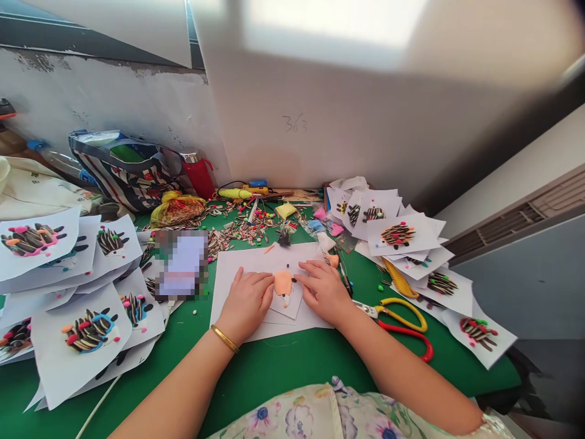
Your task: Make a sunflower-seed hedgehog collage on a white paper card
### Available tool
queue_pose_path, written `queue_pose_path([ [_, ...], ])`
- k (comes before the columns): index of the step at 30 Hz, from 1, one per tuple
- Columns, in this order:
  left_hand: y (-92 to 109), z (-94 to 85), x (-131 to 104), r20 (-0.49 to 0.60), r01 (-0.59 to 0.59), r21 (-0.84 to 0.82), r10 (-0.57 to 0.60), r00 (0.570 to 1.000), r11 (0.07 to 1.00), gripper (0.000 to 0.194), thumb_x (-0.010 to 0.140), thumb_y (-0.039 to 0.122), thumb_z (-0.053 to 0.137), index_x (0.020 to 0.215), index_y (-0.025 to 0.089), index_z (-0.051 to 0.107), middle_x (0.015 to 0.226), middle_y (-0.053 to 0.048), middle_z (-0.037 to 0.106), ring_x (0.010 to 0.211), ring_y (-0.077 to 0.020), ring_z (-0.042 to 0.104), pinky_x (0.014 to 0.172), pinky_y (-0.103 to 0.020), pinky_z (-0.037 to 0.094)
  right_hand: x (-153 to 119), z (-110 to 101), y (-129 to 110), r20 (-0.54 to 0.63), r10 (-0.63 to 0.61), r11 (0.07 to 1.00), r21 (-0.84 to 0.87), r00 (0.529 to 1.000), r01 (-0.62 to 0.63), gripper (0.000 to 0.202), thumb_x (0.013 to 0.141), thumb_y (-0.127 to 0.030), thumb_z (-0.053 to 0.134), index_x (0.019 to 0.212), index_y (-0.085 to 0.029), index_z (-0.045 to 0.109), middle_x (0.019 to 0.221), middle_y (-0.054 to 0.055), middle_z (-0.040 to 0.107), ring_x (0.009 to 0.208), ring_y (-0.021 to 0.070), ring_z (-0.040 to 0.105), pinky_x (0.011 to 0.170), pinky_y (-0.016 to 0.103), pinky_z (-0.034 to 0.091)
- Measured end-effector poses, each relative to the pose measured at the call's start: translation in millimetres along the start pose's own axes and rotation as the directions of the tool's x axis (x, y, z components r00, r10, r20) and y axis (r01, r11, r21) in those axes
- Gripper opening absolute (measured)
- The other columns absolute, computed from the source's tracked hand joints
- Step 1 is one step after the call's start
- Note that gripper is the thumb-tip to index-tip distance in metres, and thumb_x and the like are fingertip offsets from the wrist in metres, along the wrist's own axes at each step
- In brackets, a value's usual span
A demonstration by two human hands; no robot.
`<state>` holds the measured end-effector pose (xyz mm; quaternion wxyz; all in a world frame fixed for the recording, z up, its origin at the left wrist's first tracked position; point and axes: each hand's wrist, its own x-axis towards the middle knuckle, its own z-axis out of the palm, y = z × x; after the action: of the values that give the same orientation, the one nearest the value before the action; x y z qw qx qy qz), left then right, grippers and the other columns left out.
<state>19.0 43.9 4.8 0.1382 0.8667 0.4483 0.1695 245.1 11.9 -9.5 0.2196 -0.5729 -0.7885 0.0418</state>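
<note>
A flat orange clay shape [283,282], with a narrow end pointing towards me, lies on a small white card [292,310]. That card rests on a larger white sheet [228,268]. My left hand [247,302] lies beside the clay, fingers stretched out and tips at its left edge. On the other side, my right hand [324,291] has its fingers spread, the index tip close to a small black clay piece [294,280]. Another black piece [287,266] sits above the orange shape. Neither hand grips anything I can see.
Scissors [388,317] with yellow and red handles lie right of the sheet. Cards with seed-covered clay figures are stacked left [82,341] and right [397,235]. Loose seeds [242,235], clay packets [315,225] and a red bottle [198,175] stand behind. A cable [114,384] crosses the left.
</note>
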Motion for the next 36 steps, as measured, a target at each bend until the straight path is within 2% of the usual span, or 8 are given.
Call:
queue_pose_path([
  [6, -0.4, 0.6, -0.1, -0.007, 0.001, 0.005, -0.001, 1.000, 1.000, 0.033, 0.097, 0.026, 0.039, 0.116, 0.023, 0.066, 0.121, -0.006, 0.069, 0.112, -0.0242, 0.061, 0.114, -0.061, 0.024, -1.4, 2.5, -0.8, 0.010, -0.035, 0.999, -0.023, 0.999, 0.035, 0.039, 0.082, -0.016, 0.058, 0.115, -0.031, 0.071, 0.133, 0.004, 0.061, 0.125, 0.0279, 0.048, 0.104, 0.048, 0.033],
  [10, -0.4, 0.8, -0.1, -0.015, 0.005, 0.000, -0.005, 1.000, 1.000, 0.033, 0.097, 0.027, 0.040, 0.116, 0.024, 0.066, 0.120, -0.006, 0.069, 0.111, -0.0241, 0.061, 0.114, -0.061, 0.023, 4.0, -0.7, -2.3, -0.013, -0.011, 1.000, -0.012, 1.000, 0.011, 0.035, 0.084, -0.017, 0.058, 0.115, -0.029, 0.070, 0.130, 0.005, 0.062, 0.121, 0.0264, 0.049, 0.101, 0.045, 0.035],
  [17, -1.0, 2.0, -0.3, -0.020, 0.008, -0.002, -0.008, 1.000, 1.000, 0.033, 0.097, 0.027, 0.039, 0.114, 0.024, 0.067, 0.119, -0.006, 0.070, 0.110, -0.0239, 0.061, 0.115, -0.060, 0.022, 37.8, 3.7, -4.6, 0.020, 0.047, 0.994, -0.097, 0.999, -0.045, 0.028, 0.091, -0.026, 0.059, 0.117, -0.028, 0.069, 0.099, 0.006, 0.070, 0.096, 0.0236, 0.054, 0.083, 0.036, 0.038],
  [21, -1.3, 2.0, -0.8, -0.018, 0.009, -0.004, -0.009, 1.000, 1.000, 0.032, 0.096, 0.026, 0.040, 0.113, 0.025, 0.067, 0.119, -0.005, 0.069, 0.110, -0.0237, 0.061, 0.115, -0.061, 0.021, 57.8, 11.2, -6.5, 0.108, 0.092, 0.986, -0.149, 0.990, -0.075, 0.018, 0.091, -0.029, 0.059, 0.101, -0.027, 0.073, 0.091, 0.005, 0.070, 0.090, 0.0227, 0.055, 0.076, 0.034, 0.036],
  [25, -0.2, 0.9, -1.4, -0.018, 0.014, -0.009, -0.014, 1.000, 1.000, 0.032, 0.096, 0.025, 0.039, 0.112, 0.025, 0.067, 0.119, -0.005, 0.069, 0.110, -0.0237, 0.061, 0.115, -0.061, 0.021, 66.6, 8.3, -4.3, 0.137, 0.142, 0.982, -0.142, 0.980, -0.123, 0.019, 0.090, -0.023, 0.056, 0.085, -0.024, 0.074, 0.084, 0.005, 0.071, 0.086, 0.0218, 0.058, 0.075, 0.033, 0.037],
  [28, -0.2, 1.0, -1.7, -0.024, 0.014, -0.010, -0.014, 1.000, 1.000, 0.032, 0.096, 0.025, 0.039, 0.112, 0.025, 0.067, 0.118, -0.005, 0.070, 0.110, -0.0235, 0.061, 0.115, -0.061, 0.021, 59.8, -1.2, -1.6, 0.115, 0.171, 0.984, -0.069, 0.978, -0.164, 0.019, 0.090, -0.019, 0.055, 0.091, -0.023, 0.073, 0.090, 0.004, 0.073, 0.087, 0.0201, 0.061, 0.077, 0.031, 0.040],
  [32, -1.2, 2.6, -1.9, -0.035, 0.008, -0.011, -0.008, 0.999, 1.000, 0.032, 0.096, 0.026, 0.040, 0.111, 0.025, 0.068, 0.116, -0.005, 0.070, 0.108, -0.0234, 0.062, 0.115, -0.060, 0.022, 32.6, -9.0, -4.7, 0.145, 0.194, 0.953, 0.206, 0.970, -0.221, 0.015, 0.086, -0.018, 0.061, 0.093, -0.025, 0.072, 0.090, -0.001, 0.074, 0.085, 0.0172, 0.063, 0.074, 0.028, 0.043],
  [36, -2.0, 4.0, -1.9, -0.038, 0.003, -0.013, -0.003, 0.999, 1.000, 0.031, 0.096, 0.026, 0.041, 0.113, 0.025, 0.067, 0.117, -0.005, 0.070, 0.109, -0.0236, 0.061, 0.115, -0.060, 0.021, 7.1, -3.6, -10.7, 0.140, 0.144, 0.959, 0.225, 0.980, -0.173, 0.013, 0.084, -0.014, 0.064, 0.086, -0.024, 0.072, 0.087, 0.000, 0.071, 0.087, 0.0184, 0.061, 0.078, 0.030, 0.043],
])
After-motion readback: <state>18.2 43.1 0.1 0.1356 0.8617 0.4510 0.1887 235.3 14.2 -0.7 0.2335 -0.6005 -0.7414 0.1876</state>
